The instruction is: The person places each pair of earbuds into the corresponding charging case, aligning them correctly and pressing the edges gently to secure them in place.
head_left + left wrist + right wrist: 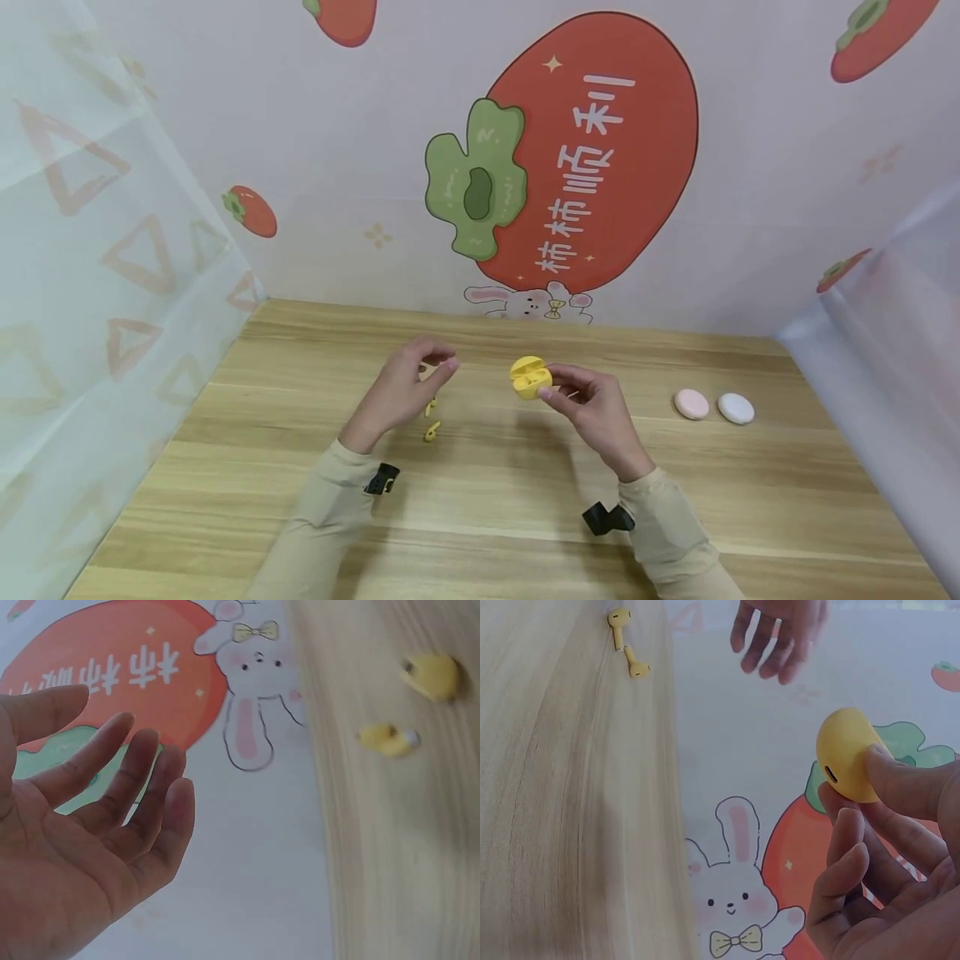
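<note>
My right hand (596, 408) holds a yellow earbud case (530, 379) above the table, pinched between thumb and fingers, with its lid raised. The right wrist view shows the rounded outside of this case (845, 750) and a small dark slot in it. My left hand (405, 387) hovers to the left of the case, its fingers loosely bent and nothing seen in them. Below it on the table lie two yellow earbuds, one nearer the front (432, 432) and one partly behind the hand (431, 406). Both appear blurred in the left wrist view.
On the right of the wooden table (480, 517) lie a pink round case (691, 403) and a white round case (736, 408), side by side. A printed cloth (337, 150) hangs behind the table, with more cloth at both sides. Each wrist carries a black device.
</note>
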### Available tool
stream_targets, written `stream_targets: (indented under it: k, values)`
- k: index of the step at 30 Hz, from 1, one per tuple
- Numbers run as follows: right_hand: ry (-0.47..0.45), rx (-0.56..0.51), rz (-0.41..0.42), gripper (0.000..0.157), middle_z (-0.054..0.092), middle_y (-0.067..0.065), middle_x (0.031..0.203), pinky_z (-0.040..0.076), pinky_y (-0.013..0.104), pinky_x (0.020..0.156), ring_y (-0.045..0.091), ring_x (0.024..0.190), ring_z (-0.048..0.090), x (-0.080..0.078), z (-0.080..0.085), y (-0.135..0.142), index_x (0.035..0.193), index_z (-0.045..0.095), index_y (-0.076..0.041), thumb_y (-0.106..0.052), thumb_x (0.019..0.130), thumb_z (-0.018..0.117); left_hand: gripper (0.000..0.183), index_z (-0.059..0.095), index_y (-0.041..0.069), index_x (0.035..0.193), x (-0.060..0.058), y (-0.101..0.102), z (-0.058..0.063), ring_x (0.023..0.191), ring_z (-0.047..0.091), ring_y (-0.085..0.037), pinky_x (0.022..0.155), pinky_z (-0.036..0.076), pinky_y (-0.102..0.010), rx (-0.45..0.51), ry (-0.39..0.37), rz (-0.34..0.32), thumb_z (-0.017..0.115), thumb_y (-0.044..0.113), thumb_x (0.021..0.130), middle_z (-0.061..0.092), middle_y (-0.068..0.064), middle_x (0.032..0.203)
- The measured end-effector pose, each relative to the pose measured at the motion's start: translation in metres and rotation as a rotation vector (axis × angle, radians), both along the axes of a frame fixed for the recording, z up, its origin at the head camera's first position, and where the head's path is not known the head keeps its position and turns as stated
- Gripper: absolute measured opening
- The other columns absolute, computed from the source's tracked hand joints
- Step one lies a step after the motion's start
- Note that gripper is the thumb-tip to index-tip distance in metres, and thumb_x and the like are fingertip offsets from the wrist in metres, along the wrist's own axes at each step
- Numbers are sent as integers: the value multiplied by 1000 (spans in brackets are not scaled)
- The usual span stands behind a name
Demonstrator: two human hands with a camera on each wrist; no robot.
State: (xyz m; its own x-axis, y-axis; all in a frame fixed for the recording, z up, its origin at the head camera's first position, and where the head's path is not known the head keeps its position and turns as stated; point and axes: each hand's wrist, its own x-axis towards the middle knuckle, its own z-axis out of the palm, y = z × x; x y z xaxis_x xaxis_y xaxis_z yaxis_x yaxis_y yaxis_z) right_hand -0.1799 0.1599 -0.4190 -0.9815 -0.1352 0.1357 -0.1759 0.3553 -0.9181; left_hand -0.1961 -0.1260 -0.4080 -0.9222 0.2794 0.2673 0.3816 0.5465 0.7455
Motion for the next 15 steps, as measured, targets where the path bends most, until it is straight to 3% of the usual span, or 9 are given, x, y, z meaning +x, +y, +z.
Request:
stream_targets:
  k: [9,15]
  values:
    - [2,-2,-6,31,72,8,101,55,25,68,24,84,63,-2,1,2,119,74,-4,-9,89,79,27,69,0,117,-1,-18,-14,107,61,-31,89,51,-48,-193,-50,42,66,20,100,65,-13,119]
    - [-2,-13,-4,31,72,9,102,54,24,68,23,84,62,-2,1,3,119,73,-3,-9,90,79,28,71,1,114,-9,-20,-25,103,63,-29,87,53,-47,-330,-134,54,68,23,98,66,-14,114]
